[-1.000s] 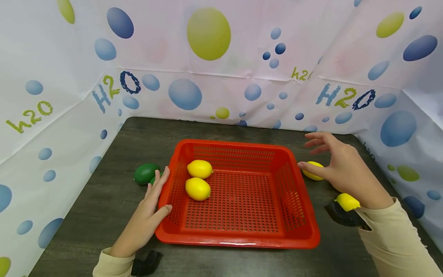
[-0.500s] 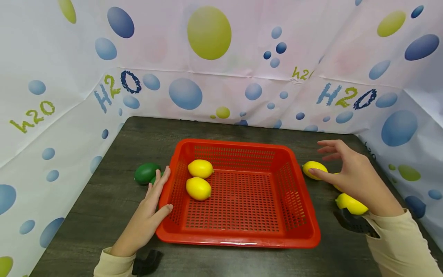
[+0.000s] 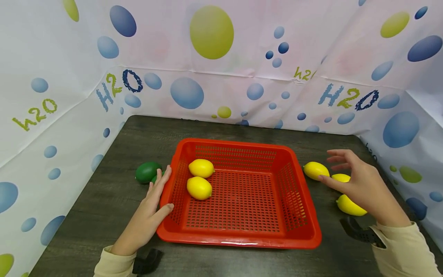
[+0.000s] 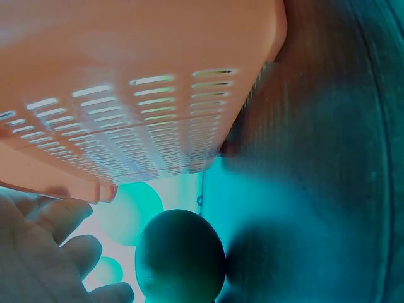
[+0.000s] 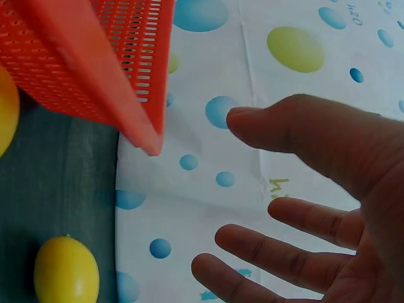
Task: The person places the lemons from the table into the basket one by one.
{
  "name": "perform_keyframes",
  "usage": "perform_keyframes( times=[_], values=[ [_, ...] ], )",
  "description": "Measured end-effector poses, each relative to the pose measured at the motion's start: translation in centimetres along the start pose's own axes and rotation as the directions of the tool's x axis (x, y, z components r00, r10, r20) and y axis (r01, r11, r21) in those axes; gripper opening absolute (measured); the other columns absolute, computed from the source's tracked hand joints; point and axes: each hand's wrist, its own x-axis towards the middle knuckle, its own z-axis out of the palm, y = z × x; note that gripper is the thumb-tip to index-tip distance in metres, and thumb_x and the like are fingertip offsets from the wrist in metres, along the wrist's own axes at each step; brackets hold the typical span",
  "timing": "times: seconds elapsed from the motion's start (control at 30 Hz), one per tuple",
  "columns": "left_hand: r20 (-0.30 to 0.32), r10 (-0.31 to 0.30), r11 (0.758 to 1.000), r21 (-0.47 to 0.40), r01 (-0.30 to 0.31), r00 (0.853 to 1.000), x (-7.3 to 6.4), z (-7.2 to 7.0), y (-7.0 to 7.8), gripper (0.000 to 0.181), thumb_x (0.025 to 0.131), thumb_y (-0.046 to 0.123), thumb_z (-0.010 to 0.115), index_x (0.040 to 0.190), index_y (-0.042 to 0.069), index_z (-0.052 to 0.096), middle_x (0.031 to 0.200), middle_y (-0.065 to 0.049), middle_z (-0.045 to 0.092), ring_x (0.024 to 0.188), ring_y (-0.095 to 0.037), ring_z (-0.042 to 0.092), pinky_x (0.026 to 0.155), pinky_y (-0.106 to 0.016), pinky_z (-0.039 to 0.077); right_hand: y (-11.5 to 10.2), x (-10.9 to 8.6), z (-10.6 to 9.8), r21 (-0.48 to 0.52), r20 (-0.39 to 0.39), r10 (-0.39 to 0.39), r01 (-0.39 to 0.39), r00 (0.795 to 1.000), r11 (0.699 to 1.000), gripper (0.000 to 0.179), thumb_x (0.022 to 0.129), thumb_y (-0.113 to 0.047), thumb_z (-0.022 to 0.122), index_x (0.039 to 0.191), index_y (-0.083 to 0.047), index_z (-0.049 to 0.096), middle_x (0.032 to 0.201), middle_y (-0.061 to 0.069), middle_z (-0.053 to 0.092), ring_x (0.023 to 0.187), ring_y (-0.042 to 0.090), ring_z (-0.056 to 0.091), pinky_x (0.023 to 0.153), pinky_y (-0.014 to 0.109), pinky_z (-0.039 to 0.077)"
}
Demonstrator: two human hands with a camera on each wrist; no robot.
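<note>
A red plastic basket with slotted walls sits on the dark table, and two yellow lemons lie at its left side inside. My left hand rests against the basket's left rim, fingers straight and thumb over the edge. Beyond those fingers is a dark green, lime-like fruit, with a second green one mostly hidden. To the right of the basket, my right hand hovers with fingers spread and nothing in them. Near it lie three lemons, one partly covered by the thumb.
A dark wood-grain table carries everything. White cloth printed with bubbles hangs behind and along both sides. A black wrist strap shows at the right sleeve, another at the left.
My right hand has drawn right and toward me, away from the basket, uncovering the lemons beneath it. My left hand stays at the rim.
</note>
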Motion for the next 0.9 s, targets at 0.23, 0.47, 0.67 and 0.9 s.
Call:
perform_keyframes(
  times=[0.23, 0.47, 0.67, 0.9],
  values=[
    [0.004, 0.000, 1.000, 0.000, 0.000, 1.000, 0.0, 0.0, 0.0, 0.079, 0.102, 0.004, 0.055, 0.167, 0.019, 0.013, 0.172, -0.009, 0.012, 0.155, -0.046, -0.003, 0.118, -0.070, -0.008, 1.0, -0.7, 1.0, 0.019, 0.005, 0.030, -0.030, 1.000, 0.999, 0.069, 0.092, -0.035, 0.078, 0.145, -0.003, 0.047, 0.127, 0.026, 0.063, 0.110, 0.046, 0.064, 0.081, 0.069, 0.049],
    [0.014, -0.032, 0.999, 0.002, 0.032, 0.999, -0.1, 0.0, 0.0, 0.080, 0.102, 0.005, 0.056, 0.168, 0.021, 0.013, 0.172, -0.007, 0.010, 0.157, -0.040, -0.004, 0.119, -0.069, -0.008, 1.9, -1.4, 2.1, 0.016, 0.045, 0.088, -0.089, 0.995, 0.996, 0.072, 0.092, -0.040, 0.078, 0.144, -0.002, 0.046, 0.129, 0.028, 0.062, 0.110, 0.048, 0.064, 0.081, 0.072, 0.049],
    [0.007, -0.025, 1.000, 0.008, 0.025, 1.000, -0.1, 0.1, 0.1, 0.080, 0.102, 0.006, 0.057, 0.167, 0.020, 0.014, 0.172, -0.012, 0.012, 0.157, -0.038, -0.004, 0.118, -0.070, -0.007, 2.4, -1.7, 2.7, 0.018, 0.048, 0.090, -0.091, 0.995, 0.996, 0.071, 0.092, -0.039, 0.078, 0.144, -0.002, 0.047, 0.128, 0.029, 0.062, 0.110, 0.050, 0.064, 0.078, 0.067, 0.054],
    [-0.004, -0.025, 1.000, 0.019, 0.025, 1.000, -0.1, 0.1, 0.0, 0.080, 0.101, 0.006, 0.058, 0.167, 0.020, 0.015, 0.172, -0.010, 0.014, 0.157, -0.041, -0.003, 0.119, -0.069, -0.007, 2.8, -1.5, 3.1, 0.012, 0.066, 0.114, -0.115, 0.991, 0.993, 0.074, 0.092, -0.042, 0.077, 0.144, 0.000, 0.045, 0.129, 0.029, 0.060, 0.110, 0.050, 0.064, 0.077, 0.065, 0.056]
  ],
)
